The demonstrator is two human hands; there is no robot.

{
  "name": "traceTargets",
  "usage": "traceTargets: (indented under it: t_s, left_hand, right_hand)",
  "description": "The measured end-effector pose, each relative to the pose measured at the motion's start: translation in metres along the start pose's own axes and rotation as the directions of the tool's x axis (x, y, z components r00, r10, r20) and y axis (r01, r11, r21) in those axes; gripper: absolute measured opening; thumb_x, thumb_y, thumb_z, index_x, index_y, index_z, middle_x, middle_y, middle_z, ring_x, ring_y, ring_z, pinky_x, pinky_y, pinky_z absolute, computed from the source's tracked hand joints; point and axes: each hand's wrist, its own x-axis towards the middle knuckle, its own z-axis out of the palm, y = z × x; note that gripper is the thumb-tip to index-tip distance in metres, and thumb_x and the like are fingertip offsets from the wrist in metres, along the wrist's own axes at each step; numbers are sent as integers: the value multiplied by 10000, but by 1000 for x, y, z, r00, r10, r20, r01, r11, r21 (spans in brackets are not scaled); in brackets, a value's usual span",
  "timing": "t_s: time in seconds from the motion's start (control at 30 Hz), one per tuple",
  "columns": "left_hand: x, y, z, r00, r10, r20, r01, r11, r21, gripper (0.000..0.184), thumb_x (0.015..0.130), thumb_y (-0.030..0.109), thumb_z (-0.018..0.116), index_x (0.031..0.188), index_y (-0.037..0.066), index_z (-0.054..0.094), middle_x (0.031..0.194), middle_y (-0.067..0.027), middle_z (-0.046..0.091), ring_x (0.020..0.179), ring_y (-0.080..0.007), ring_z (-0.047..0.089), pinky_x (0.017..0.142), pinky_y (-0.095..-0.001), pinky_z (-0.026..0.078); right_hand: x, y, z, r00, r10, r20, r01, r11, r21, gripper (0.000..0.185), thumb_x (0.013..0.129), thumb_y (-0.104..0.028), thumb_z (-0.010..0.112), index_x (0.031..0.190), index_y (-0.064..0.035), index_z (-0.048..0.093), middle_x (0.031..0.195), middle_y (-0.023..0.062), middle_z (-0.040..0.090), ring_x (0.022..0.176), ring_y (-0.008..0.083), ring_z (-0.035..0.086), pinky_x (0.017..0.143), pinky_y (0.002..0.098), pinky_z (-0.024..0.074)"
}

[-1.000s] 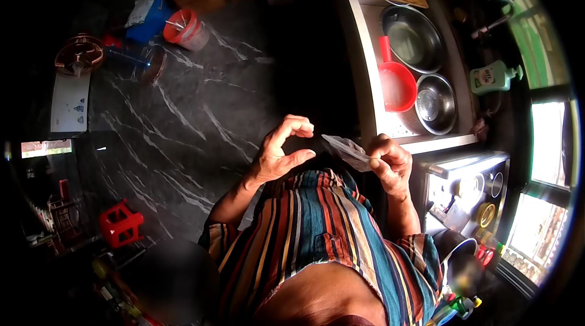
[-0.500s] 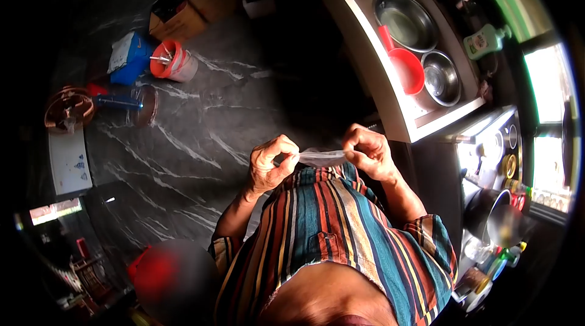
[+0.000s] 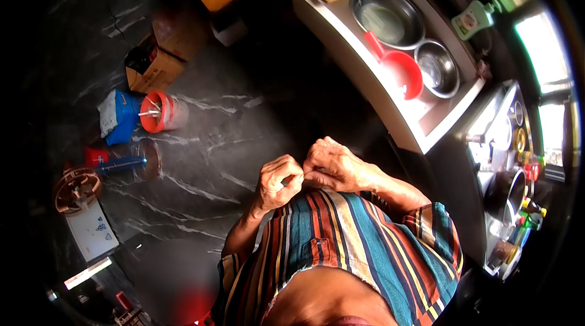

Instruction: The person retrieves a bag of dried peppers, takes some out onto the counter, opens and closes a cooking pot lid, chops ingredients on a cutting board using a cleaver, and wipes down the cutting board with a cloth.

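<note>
In front of the striped shirt (image 3: 341, 222), my two hands meet at chest height. My left hand (image 3: 279, 184) is closed, with thumb and forefinger pinched together. My right hand (image 3: 336, 164) is closed too and turned inward, its fingertips touching those of the left. Between them is a thin, clear plastic bag, now almost wholly hidden by the fingers and the dark background.
At right, a sink counter (image 3: 341, 42) holds two metal basins (image 3: 387, 18) and a red dipper (image 3: 402, 76). Beyond it are a soap bottle (image 3: 472, 20) and a pot (image 3: 506, 195). A bucket (image 3: 173, 111), cardboard box (image 3: 158, 70) and standing fan (image 3: 78, 191) are on the left.
My hands were apart with the clear plastic stretched between them; the right hand has moved left to meet the left hand and turned inward. The view has turned slightly.
</note>
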Motion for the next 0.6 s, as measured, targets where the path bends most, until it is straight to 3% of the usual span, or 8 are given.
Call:
traceTargets:
  t_s: [0.27, 0.33, 0.43, 0.6]
  left_hand:
    - [108, -59, -52, 1000, 15, -19, -15, 1000, 11, 108, 737, -33, 620, 765, 27, 535, 670, -71, 547, 568, -195, 525, 540, -309, 428]
    - [128, -72, -57, 997, 15, -71, -10, 997, 70, 95, 747, -22, 614, 772, 26, 536, 683, -68, 561, 564, -183, 514, 538, -304, 422]
    - [152, -98, -57, 990, 7, -138, -4, 1000, 20, 83, 758, -12, 608, 777, 25, 536, 687, -65, 565, 565, -176, 511, 536, -298, 415]
    - [202, -141, -74, 992, -12, -128, 9, 1000, -22, 73, 758, -17, 600, 754, 20, 538, 688, -49, 562, 557, -130, 483, 526, -266, 394]
  right_hand:
    - [104, 70, -52, 999, -49, 7, 47, 978, 205, 113, 833, -105, 661, 870, -48, 570, 802, 85, 552, 768, 281, 549, 754, 387, 415]
    - [124, 84, -65, 999, -32, 9, 29, 975, 218, 112, 825, -100, 658, 866, -48, 568, 799, 84, 551, 760, 280, 548, 752, 383, 413]
    - [145, 104, -87, 1000, 1, 2, -1, 984, 178, 105, 801, -94, 652, 837, -46, 566, 779, 81, 551, 744, 274, 549, 748, 374, 411]
    - [173, 131, -118, 984, 154, -85, -138, 976, 169, 127, 766, -132, 647, 801, -34, 574, 759, 86, 560, 753, 260, 549, 752, 366, 411]
